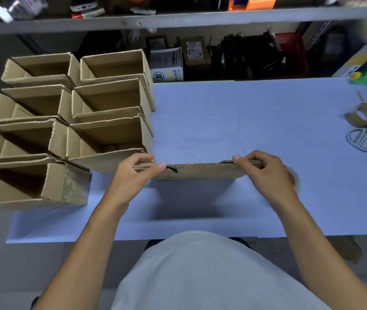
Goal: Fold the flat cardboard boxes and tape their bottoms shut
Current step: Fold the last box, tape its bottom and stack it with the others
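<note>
Along the table's (267, 104) left edge stood the finished boxes (111, 101) in two rows, mouths open upward. Just right of the nearest one, the left hand (133, 173) pinched the left end of the flat cardboard box (200, 170), thumb on the near side and fingers curled over its top edge. The box was held edge-up above the near middle of the table, with a shadow beneath it. Its long axis ran left to right, parallel to the near edge, and its corrugated edge faced up. The right hand (265, 171) pinched the right end likewise. Each hand sat at its own end, neither nearer, so pushing the ends together would likely open it. A tape roll (293, 177) peeked out behind the right hand; scissors (360, 139) lay near the right edge.
</note>
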